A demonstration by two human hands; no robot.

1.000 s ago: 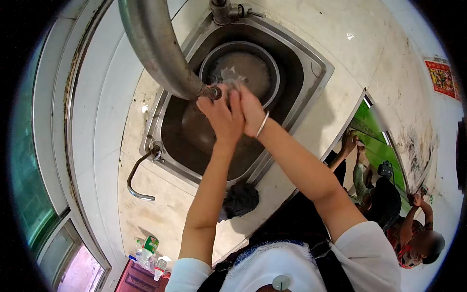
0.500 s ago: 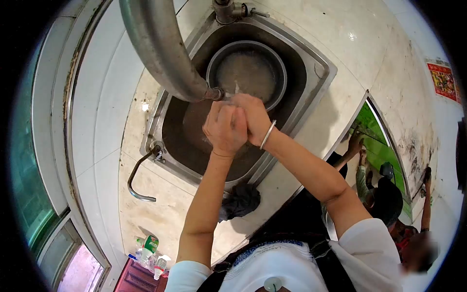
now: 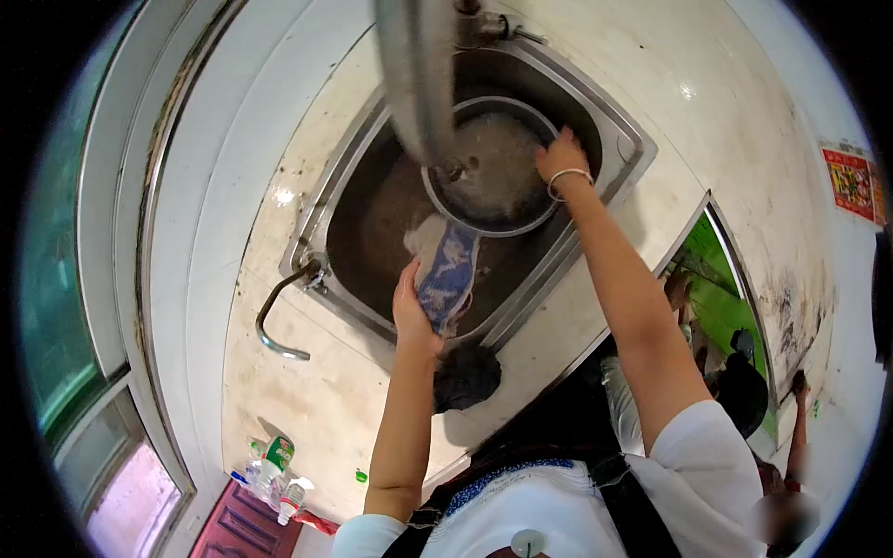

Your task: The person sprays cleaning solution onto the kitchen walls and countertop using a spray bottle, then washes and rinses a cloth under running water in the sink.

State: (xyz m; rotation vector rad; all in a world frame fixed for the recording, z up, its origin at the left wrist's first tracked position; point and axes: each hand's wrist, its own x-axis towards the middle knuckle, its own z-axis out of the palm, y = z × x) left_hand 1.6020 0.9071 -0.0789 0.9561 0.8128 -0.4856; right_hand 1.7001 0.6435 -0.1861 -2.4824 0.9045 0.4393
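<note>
My left hand (image 3: 416,312) is closed on the near end of a wet blue-and-white cloth (image 3: 450,270), just left of and below the basin. The cloth hangs over the sink (image 3: 358,246), its far end close to the basin's near rim. A round grey metal basin (image 3: 531,228) of cloudy water stands in the sink. At the basin's right rim, my right hand (image 3: 562,158) has its fingers curled over the edge, with a light bracelet on the wrist. A thick metal spout (image 3: 414,84), blurred, reaches over the basin.
A dark cloth (image 3: 468,379) lies at the sink's front edge. A thin curved tap (image 3: 272,321) rises from the left corner. Several bottles (image 3: 279,456) and a green cap (image 3: 361,475) sit at lower left. Other people (image 3: 744,391) are at the right, beyond the counter (image 3: 651,167).
My hands were pressed together under the spout and have come apart. The right went to the basin's rim; the left drew nearer me, the cloth now showing. The camera view has shifted.
</note>
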